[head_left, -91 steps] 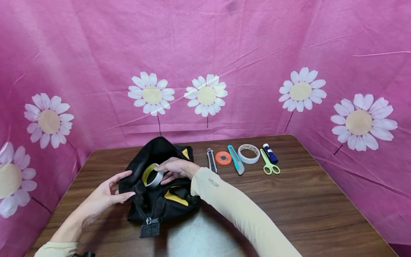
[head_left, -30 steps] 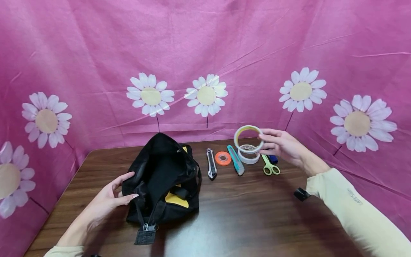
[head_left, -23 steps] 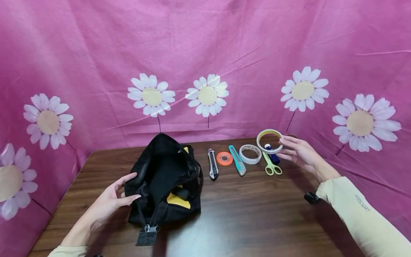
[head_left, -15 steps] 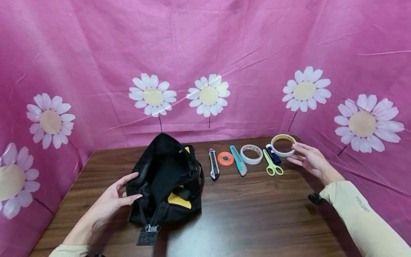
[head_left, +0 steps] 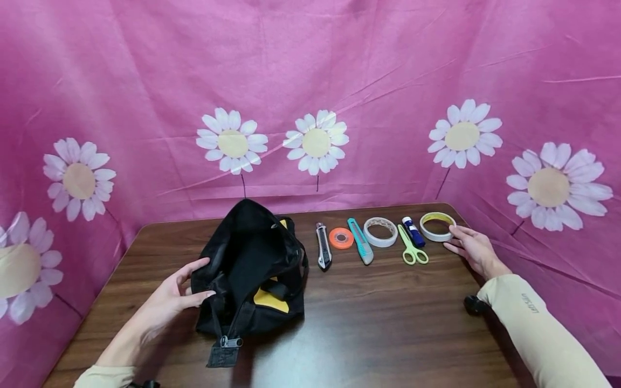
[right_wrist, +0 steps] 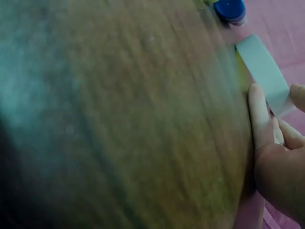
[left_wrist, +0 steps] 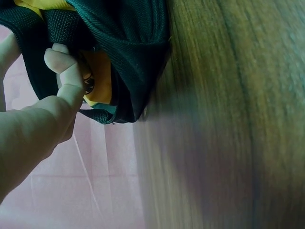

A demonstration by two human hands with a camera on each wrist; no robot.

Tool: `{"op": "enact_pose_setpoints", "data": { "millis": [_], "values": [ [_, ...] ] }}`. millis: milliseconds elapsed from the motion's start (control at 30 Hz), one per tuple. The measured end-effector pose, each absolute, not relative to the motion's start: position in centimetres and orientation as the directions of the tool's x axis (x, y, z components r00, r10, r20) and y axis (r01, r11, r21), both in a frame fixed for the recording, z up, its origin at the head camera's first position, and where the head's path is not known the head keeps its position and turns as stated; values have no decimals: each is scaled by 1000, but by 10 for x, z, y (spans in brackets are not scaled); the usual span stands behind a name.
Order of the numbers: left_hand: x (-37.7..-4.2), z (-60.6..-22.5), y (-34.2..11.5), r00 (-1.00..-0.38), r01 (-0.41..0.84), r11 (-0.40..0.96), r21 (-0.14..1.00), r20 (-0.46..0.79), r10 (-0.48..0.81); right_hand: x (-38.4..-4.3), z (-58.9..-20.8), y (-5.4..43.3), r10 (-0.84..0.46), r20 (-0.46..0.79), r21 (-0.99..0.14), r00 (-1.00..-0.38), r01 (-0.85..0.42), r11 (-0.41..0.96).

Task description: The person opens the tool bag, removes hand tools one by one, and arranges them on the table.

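Note:
At the far right of the table, my right hand [head_left: 475,250] pinches the right edge of a white tape roll with a yellow inner core [head_left: 433,236]. The roll lies flat, or very nearly so, at the tabletop. In the right wrist view the roll's white outer side [right_wrist: 267,74] shows between thumb and fingers. My left hand [head_left: 167,302] grips the left rim of a black bag with yellow patches [head_left: 247,318], its mouth gaping. In the left wrist view, curled fingers [left_wrist: 71,78] show against the bag's webbing. The bag's depths are dark.
Along the back of the wooden table [head_left: 383,323] lie a grey box cutter [head_left: 323,248], orange tape [head_left: 335,243], a teal cutter [head_left: 360,242], another white tape roll [head_left: 380,243], green scissors [head_left: 409,250] and a blue glue stick [head_left: 414,231]. A pink flowered cloth [head_left: 378,178] stands behind.
My right hand has taken the tape roll out of the bag, carried it right over the other items, and lowered it to the right of the glue stick. My left hand stays at the bag's rim.

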State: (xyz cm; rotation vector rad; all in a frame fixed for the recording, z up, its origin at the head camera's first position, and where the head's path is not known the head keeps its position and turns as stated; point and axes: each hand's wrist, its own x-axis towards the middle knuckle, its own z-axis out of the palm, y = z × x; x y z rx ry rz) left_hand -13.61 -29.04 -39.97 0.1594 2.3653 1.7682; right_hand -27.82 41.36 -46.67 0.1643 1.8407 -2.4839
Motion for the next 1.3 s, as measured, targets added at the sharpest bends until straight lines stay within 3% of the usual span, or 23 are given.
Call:
{"op": "enact_pose_setpoints", "data": {
  "millis": [467,1300],
  "values": [
    [-135,-398,-290,-979,-19,294,956,-77,188,-279,-474,418,-63,-49,-966,-997,63,-249],
    [-134,-402,-288,-979,-30,286,958,-86,185,-282,-471,415,-11,-90,-983,-996,91,-160]
  ]
}}
